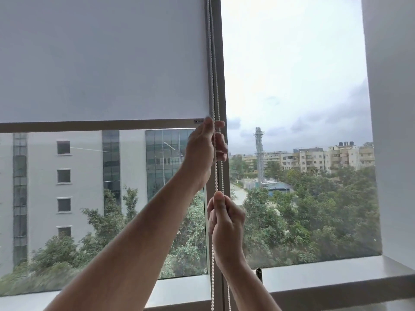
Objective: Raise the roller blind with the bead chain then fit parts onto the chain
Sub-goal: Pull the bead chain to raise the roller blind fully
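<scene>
A white roller blind (103,59) covers the upper part of the left window pane; its grey bottom bar (89,126) hangs a little above mid-height. The white bead chain (216,173) runs down in two strands along the window's centre post. My left hand (205,151) is raised beside the end of the bottom bar, its fingers closed around the chain. My right hand (226,223) is lower, pinching the same chain between thumb and fingers. The chain's lower loop leaves the frame at the bottom.
A grey window sill (325,279) runs along the bottom, with a small dark fitting (259,273) on it beside the post. A white wall (395,131) closes off the right side. Buildings and trees lie outside the glass.
</scene>
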A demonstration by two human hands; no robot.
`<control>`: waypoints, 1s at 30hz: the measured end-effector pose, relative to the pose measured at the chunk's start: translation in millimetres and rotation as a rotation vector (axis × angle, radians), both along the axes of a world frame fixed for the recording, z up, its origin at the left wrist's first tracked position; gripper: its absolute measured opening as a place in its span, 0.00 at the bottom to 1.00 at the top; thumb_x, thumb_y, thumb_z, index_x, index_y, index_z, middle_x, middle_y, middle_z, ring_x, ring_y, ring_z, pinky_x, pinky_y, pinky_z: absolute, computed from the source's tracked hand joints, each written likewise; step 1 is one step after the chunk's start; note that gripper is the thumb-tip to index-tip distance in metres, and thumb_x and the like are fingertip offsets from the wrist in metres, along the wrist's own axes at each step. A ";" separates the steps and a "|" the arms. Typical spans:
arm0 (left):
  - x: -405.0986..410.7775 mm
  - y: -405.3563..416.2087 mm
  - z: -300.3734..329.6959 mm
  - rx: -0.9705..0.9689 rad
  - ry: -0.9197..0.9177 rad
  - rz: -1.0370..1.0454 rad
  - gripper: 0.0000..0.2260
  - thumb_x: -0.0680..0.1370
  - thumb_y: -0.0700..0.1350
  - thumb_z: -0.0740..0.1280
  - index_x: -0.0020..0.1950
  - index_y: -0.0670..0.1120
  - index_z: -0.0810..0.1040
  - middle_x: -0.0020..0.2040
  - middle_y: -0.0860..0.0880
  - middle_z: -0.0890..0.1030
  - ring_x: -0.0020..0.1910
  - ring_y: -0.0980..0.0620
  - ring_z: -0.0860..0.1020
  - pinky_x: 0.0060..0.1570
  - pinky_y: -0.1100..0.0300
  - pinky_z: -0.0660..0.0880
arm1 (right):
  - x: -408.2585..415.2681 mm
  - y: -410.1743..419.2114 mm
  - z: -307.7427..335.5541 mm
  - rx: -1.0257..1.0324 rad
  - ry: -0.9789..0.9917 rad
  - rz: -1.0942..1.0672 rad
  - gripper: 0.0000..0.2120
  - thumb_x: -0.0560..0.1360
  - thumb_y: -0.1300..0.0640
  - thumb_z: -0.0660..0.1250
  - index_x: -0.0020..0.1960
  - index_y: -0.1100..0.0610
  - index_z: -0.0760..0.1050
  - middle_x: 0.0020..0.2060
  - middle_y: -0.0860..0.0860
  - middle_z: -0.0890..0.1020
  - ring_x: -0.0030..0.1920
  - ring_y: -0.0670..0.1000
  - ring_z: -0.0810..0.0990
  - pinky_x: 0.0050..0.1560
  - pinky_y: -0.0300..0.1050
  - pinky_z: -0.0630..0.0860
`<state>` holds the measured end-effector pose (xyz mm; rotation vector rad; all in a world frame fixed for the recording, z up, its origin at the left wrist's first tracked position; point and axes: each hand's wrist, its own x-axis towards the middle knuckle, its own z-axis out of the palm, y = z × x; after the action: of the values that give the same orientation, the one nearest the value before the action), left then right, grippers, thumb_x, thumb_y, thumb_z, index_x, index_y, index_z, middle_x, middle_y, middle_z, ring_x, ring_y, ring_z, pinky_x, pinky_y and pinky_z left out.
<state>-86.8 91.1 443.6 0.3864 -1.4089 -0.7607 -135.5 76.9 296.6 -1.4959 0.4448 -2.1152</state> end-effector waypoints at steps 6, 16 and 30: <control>-21.3 10.9 -2.3 -0.025 0.160 0.022 0.14 0.84 0.43 0.55 0.44 0.45 0.76 0.23 0.54 0.65 0.19 0.58 0.60 0.17 0.65 0.56 | -35.8 -12.9 2.8 0.090 0.098 0.271 0.23 0.74 0.37 0.63 0.35 0.56 0.76 0.21 0.46 0.65 0.22 0.45 0.58 0.24 0.36 0.57; -13.9 10.0 -43.6 -0.065 0.049 0.132 0.16 0.84 0.41 0.56 0.39 0.47 0.77 0.23 0.57 0.71 0.20 0.62 0.66 0.21 0.67 0.64 | -59.2 -18.4 108.6 0.169 0.282 -0.026 0.25 0.79 0.36 0.55 0.45 0.53 0.82 0.34 0.51 0.82 0.33 0.47 0.80 0.32 0.40 0.77; 8.5 -9.1 -75.8 -0.230 -0.169 0.472 0.14 0.84 0.44 0.58 0.40 0.51 0.76 0.22 0.57 0.69 0.23 0.59 0.62 0.24 0.63 0.59 | -2.9 19.8 213.4 -0.049 -0.064 0.055 0.23 0.81 0.53 0.60 0.28 0.55 0.62 0.25 0.52 0.60 0.24 0.49 0.55 0.25 0.42 0.51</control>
<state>-78.4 82.0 367.8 0.5852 -1.4682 -0.1825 -138.3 96.7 510.0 -1.4466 0.3271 -2.1385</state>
